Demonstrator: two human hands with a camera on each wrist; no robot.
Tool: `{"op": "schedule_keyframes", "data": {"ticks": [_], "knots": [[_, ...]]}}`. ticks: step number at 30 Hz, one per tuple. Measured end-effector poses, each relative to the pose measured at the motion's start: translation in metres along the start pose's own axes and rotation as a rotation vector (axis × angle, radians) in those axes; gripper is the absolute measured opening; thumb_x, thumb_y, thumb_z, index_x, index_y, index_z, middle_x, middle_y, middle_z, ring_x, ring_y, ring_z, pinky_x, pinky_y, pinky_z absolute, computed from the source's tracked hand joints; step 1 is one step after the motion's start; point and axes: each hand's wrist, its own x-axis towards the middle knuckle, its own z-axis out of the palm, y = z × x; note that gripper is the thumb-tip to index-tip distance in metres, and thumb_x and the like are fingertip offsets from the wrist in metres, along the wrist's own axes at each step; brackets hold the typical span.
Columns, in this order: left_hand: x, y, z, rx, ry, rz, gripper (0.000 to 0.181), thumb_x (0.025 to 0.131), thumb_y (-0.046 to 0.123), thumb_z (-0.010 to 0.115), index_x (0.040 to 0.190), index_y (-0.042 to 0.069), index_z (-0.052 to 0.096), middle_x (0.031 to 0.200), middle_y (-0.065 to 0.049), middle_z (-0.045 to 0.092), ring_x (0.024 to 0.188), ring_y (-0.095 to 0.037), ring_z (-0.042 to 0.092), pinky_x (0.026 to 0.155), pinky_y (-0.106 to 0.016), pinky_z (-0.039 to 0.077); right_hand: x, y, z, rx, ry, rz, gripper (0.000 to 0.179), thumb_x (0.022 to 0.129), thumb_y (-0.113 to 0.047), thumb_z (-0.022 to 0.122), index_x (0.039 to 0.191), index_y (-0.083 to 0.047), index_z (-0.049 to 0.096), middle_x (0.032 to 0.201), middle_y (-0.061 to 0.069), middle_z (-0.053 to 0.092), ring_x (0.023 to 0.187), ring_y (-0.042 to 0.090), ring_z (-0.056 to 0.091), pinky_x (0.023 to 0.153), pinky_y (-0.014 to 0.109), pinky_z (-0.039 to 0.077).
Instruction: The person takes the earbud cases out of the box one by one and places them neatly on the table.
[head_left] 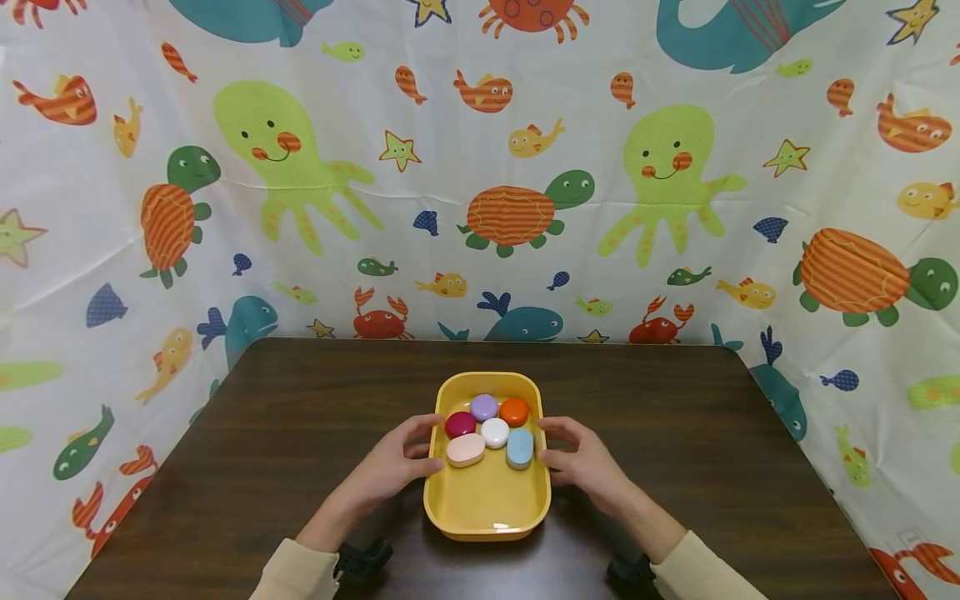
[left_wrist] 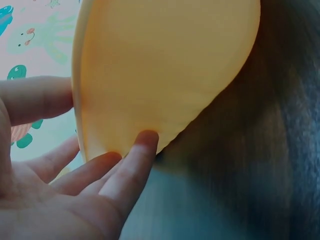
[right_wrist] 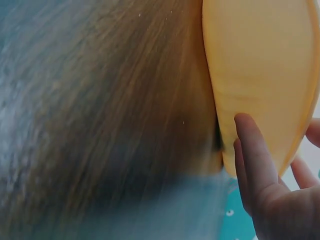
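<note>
A yellow rectangular tray (head_left: 487, 504) with rounded corners stands on the table. Smooth, pill-like pieces lie towards its far end: lilac (head_left: 483, 406), orange (head_left: 513, 412), magenta (head_left: 460, 424), white (head_left: 495, 432), pale pink oval (head_left: 466, 450) and light blue oval (head_left: 520, 447). My left hand (head_left: 393, 458) holds the left side, thumb at the rim; in the left wrist view its fingertips touch the outer wall (left_wrist: 170, 65). Opposite, my right hand (head_left: 592, 467) holds the right side. Its fingers (right_wrist: 252, 150) rest against the outer wall in the right wrist view.
The dark brown wooden table (head_left: 322, 392) reaches out on both sides of the tray. Behind it hangs a white curtain (head_left: 450, 192) printed with sea animals, which also runs down along the left and right table edges. Black straps (head_left: 363, 558) sit at both wrists.
</note>
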Motion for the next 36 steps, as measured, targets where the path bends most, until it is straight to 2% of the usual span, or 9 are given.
{"op": "schedule_keyframes", "data": {"ticks": [17,36], "knots": [[-0.004,-0.006,-0.016,-0.008,-0.022,0.013,0.068,0.09,0.007,0.074,0.151,0.004,0.042,0.154,-0.024,0.041,0.132,-0.046,0.051,0.098,-0.049,0.054,0.006,0.002,0.014,0.01,-0.022,-0.004,0.053,0.096,-0.009,0.067,0.144,0.001,0.047,0.142,0.025,0.049,0.112,0.035,0.065,0.081,0.045,0.061],[-0.009,-0.008,-0.031,0.008,-0.005,0.006,0.069,0.091,0.009,0.074,0.151,0.004,0.041,0.155,-0.025,0.04,0.132,-0.047,0.051,0.098,-0.05,0.054,0.013,-0.001,0.029,0.018,-0.008,-0.008,0.051,0.095,-0.008,0.068,0.142,-0.001,0.05,0.14,0.023,0.051,0.108,0.033,0.066,0.08,0.044,0.062]]}}
